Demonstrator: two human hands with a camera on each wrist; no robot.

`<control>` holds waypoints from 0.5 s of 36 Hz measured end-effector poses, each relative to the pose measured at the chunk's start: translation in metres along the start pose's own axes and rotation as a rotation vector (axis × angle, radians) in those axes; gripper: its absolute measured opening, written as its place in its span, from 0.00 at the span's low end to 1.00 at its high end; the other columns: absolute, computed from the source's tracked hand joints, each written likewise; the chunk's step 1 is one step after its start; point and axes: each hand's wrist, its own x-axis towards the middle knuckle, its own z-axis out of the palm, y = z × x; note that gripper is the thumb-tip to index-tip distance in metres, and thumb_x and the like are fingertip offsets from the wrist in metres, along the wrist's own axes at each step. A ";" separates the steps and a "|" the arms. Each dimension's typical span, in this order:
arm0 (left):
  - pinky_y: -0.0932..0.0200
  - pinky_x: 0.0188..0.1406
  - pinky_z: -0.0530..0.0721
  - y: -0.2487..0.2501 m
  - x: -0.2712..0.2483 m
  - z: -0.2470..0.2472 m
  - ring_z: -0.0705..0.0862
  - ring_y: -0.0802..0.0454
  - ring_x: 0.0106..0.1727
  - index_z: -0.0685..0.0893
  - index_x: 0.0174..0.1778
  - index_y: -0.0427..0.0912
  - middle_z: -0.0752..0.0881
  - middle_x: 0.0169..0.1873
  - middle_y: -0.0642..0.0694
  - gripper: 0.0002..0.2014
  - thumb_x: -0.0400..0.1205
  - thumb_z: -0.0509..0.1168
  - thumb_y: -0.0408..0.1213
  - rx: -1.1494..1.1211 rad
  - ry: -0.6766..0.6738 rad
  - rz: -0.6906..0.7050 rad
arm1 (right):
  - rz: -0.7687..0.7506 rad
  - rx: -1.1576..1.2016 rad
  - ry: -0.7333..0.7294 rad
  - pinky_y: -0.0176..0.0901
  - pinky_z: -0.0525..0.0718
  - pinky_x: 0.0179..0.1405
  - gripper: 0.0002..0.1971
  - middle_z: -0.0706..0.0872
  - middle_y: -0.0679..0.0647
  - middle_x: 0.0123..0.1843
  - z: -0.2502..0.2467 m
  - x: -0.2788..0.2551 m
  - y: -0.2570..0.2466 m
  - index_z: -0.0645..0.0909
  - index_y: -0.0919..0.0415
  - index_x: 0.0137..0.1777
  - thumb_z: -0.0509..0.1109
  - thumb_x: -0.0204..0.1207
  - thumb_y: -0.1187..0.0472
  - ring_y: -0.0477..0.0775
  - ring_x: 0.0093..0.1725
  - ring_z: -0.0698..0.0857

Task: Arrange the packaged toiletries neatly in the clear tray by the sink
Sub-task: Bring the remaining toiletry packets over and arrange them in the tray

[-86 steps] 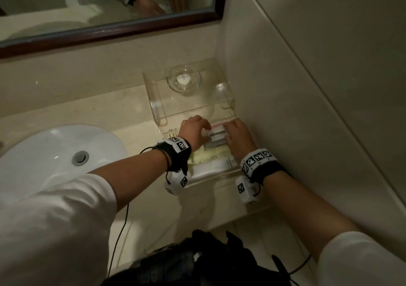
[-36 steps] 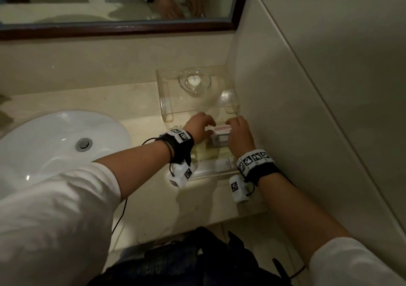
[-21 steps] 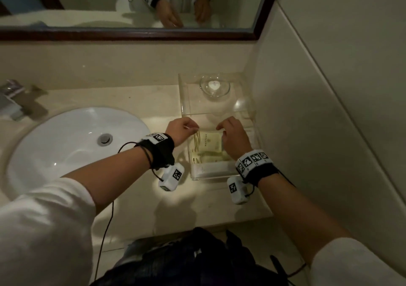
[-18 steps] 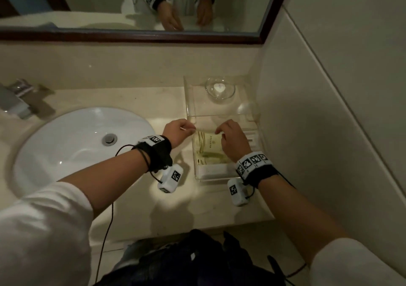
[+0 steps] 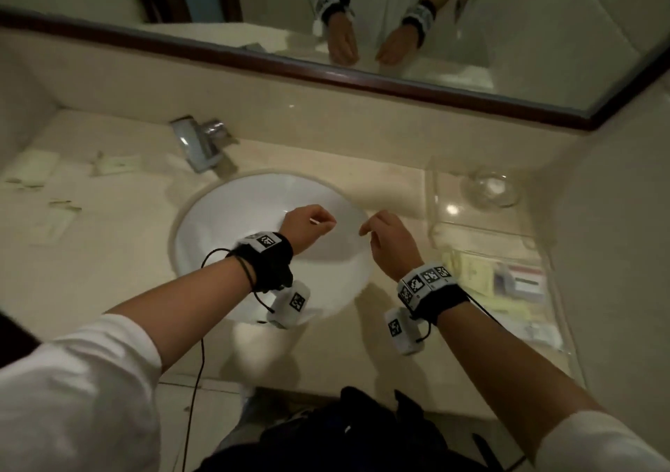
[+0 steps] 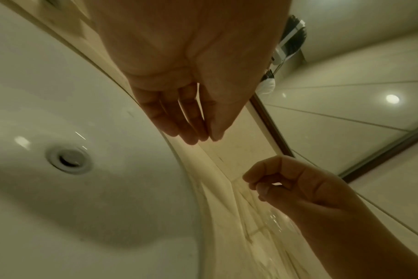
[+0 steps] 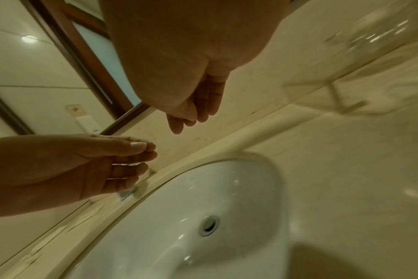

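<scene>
The clear tray (image 5: 556, 301) sits on the counter right of the sink, against the side wall. Inside it lie a yellow packet (image 5: 467, 276), a small box with a red stripe (image 5: 525, 281) and white packets (image 5: 538, 334). More loose packets (image 5: 116, 163) lie on the counter left of the faucet. My left hand (image 5: 321, 219) and right hand (image 5: 368, 227) hover over the white sink basin (image 5: 235, 210), left of the tray. In the left wrist view my left hand (image 6: 193, 134) has relaxed, nearly straight fingers and holds nothing. My right hand (image 7: 191, 119) is loosely curled and holds nothing.
A clear raised shelf (image 5: 435, 199) spans the tray's far end and carries a glass dish (image 5: 489, 190). A chrome faucet (image 5: 199, 145) stands behind the basin. The framed mirror (image 5: 362, 80) runs along the back wall. A dark bag (image 5: 344, 435) lies below the counter edge.
Both hands let go of the small box in the tray and drew back left, over the basin. The head view swung left, bringing the faucet and the left counter into sight.
</scene>
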 end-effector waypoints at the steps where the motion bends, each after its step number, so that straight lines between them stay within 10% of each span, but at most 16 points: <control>1: 0.62 0.50 0.79 -0.009 -0.003 -0.016 0.85 0.54 0.46 0.88 0.49 0.43 0.87 0.43 0.51 0.06 0.79 0.69 0.39 0.006 0.011 -0.009 | -0.023 0.005 -0.010 0.50 0.82 0.37 0.13 0.82 0.58 0.44 0.010 0.008 -0.014 0.83 0.62 0.42 0.63 0.68 0.79 0.59 0.44 0.81; 18: 0.56 0.53 0.80 -0.204 -0.043 -0.258 0.85 0.43 0.52 0.85 0.51 0.39 0.86 0.53 0.41 0.08 0.78 0.68 0.37 0.098 0.461 -0.292 | -0.331 0.069 -0.394 0.51 0.81 0.50 0.12 0.83 0.59 0.53 0.190 0.130 -0.239 0.83 0.62 0.51 0.64 0.72 0.72 0.61 0.55 0.81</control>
